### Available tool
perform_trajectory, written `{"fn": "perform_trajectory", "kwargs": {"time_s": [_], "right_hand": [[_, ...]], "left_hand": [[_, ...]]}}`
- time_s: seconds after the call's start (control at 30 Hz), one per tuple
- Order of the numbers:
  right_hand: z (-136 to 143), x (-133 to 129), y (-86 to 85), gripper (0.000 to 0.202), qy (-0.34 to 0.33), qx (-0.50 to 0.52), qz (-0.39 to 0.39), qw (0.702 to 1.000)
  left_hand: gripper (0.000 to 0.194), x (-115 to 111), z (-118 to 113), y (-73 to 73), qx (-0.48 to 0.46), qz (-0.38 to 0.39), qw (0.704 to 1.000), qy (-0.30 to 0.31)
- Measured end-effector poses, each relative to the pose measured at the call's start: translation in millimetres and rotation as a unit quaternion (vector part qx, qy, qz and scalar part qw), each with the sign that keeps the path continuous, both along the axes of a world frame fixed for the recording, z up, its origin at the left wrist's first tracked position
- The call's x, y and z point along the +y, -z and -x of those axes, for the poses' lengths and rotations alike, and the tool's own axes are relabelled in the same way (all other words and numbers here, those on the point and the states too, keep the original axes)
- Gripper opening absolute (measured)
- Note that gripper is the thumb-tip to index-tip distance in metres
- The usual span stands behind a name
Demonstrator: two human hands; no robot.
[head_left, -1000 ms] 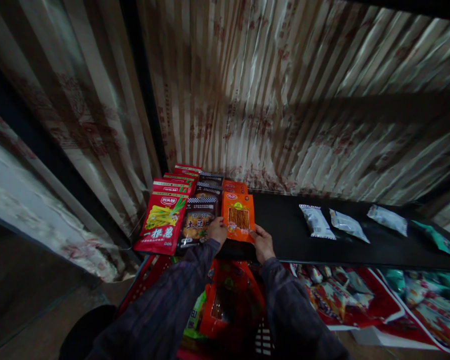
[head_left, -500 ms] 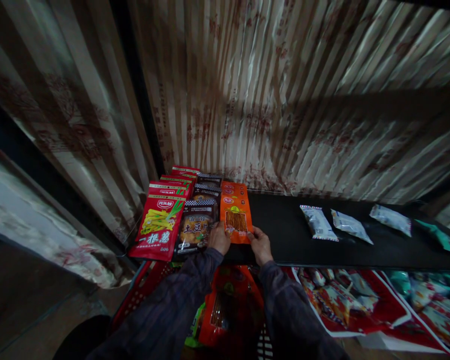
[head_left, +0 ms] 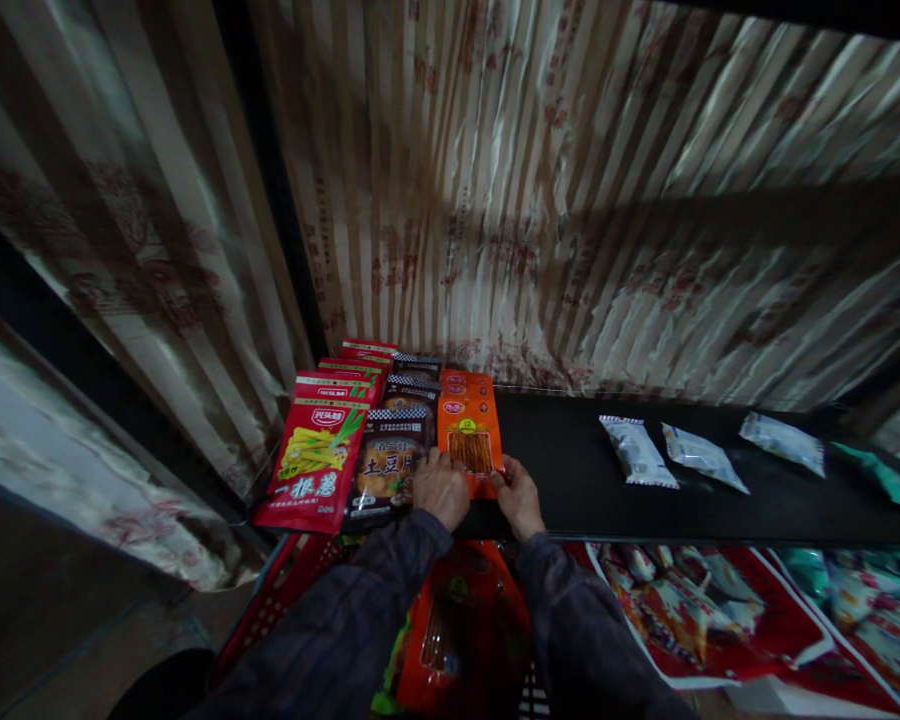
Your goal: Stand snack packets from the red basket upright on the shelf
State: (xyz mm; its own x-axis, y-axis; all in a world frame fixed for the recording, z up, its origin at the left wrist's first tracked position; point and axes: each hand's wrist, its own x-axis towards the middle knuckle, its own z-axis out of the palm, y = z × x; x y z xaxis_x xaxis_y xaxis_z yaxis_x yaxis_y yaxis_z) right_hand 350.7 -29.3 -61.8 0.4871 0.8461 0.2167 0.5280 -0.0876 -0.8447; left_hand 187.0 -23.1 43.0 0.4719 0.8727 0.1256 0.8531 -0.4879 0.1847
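An orange snack packet (head_left: 469, 425) lies on the black shelf (head_left: 562, 450), over another orange one whose top edge shows behind it. My left hand (head_left: 441, 487) is closed at its lower left corner, beside the dark potato-chip packets (head_left: 384, 470). The fingers of my right hand (head_left: 519, 495) pinch the lower right corner. Red packets (head_left: 319, 455) overlap in a row at the shelf's left end. More orange packets (head_left: 469, 630) lie below, between my forearms.
Several small white packets (head_left: 636, 452) and a green packet (head_left: 885, 478) lie farther right on the shelf. A red basket (head_left: 270, 590) stands below it, with red-edged boxes (head_left: 787, 640) of snacks at the right. A dark post (head_left: 270, 150) rises behind.
My left hand has shifted slightly, its back now turned more upward over the packet's corner. The whole view has tilted a little, so the shelf sits lower. Both hands stay at the orange packet.
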Motion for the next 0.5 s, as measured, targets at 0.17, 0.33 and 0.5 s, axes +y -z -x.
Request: {"fn": "perform_trajectory", "kwargs": {"time_s": [0.17,0.33,0.5], "right_hand": [[-4,-4,-21.1,0.044,0.039,-0.084,0.059,0.994],[-22,24,-38.5,0.05,0.012,-0.04,0.035,0.999],[-38,72,-33.9,0.046,-0.002,0.055,0.001,0.999]], "left_hand": [[0.04,20,-8,-5.6,-0.016,0.044,0.999,-0.007],[0.055,55,-26,-11.6,-0.008,0.067,0.998,0.003],[0.061,93,-44,0.1,-0.047,0.067,0.996,-0.02]]}}
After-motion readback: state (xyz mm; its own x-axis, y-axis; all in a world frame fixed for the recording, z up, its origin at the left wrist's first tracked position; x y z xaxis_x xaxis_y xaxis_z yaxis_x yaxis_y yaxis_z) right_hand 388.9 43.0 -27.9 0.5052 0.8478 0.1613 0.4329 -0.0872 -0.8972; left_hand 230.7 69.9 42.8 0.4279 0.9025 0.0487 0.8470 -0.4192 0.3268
